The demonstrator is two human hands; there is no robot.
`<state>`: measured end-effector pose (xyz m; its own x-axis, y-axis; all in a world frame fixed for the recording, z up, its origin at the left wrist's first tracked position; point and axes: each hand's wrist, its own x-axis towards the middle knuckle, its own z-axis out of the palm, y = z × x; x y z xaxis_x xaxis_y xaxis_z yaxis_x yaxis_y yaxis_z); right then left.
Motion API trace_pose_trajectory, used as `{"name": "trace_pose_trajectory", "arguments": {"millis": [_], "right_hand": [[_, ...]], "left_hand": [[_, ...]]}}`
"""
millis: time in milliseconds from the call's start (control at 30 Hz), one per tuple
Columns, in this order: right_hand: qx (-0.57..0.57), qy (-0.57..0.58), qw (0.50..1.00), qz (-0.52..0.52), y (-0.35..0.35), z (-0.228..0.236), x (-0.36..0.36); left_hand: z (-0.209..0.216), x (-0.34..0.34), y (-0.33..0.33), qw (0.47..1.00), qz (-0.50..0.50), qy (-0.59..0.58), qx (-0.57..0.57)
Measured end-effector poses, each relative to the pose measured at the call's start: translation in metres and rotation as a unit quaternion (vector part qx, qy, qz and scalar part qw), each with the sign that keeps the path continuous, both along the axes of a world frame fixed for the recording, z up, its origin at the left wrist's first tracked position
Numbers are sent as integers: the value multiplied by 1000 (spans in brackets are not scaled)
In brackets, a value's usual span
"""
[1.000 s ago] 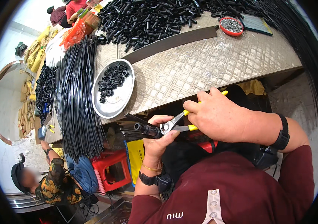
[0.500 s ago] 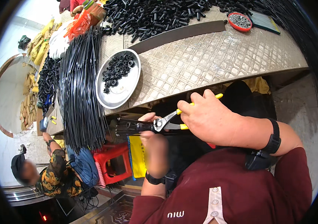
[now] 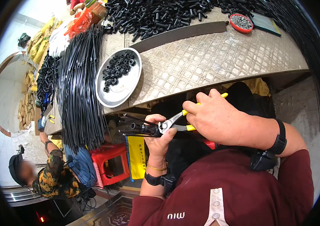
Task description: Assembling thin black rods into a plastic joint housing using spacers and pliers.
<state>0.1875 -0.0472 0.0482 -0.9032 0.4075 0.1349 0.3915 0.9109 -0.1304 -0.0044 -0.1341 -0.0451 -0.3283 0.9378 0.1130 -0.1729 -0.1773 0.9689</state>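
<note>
My right hand (image 3: pixel 216 118) is closed around the yellow handles of a pair of end-cutting pincers (image 3: pixel 174 119). The handles are spread apart, and the metal head points left at my left hand (image 3: pixel 158 145). In that hand I grip a black tubular plastic part (image 3: pixel 143 128), with several thin black prongs sticking out to the left. The pincers' jaws meet its right end beside my thumb; what lies between them is too small to make out. Both hands are in front of the table edge, above my lap.
On the patterned tabletop (image 3: pixel 205 56) stand a metal bowl (image 3: pixel 103 97) of black rings, heaped black plastic parts (image 3: pixel 160 17) and a red dish (image 3: pixel 241 23) of small metal pieces. Long black rods (image 3: pixel 79 90) overhang the edge. A red stool (image 3: pixel 111 177) and another person (image 3: pixel 56 173) are left.
My left hand has turned, its thumb now up against the pincers' head. The pincers and the black part have shifted slightly right.
</note>
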Motion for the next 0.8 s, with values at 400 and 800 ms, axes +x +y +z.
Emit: {"name": "trace_pose_trajectory", "arguments": {"millis": [400, 800], "right_hand": [[32, -4, 999, 16, -3, 5, 6], [64, 35, 997, -5, 4, -9, 8]], "left_hand": [[7, 7, 5, 992, -45, -115, 25], [11, 14, 10, 998, 7, -54, -10]]}}
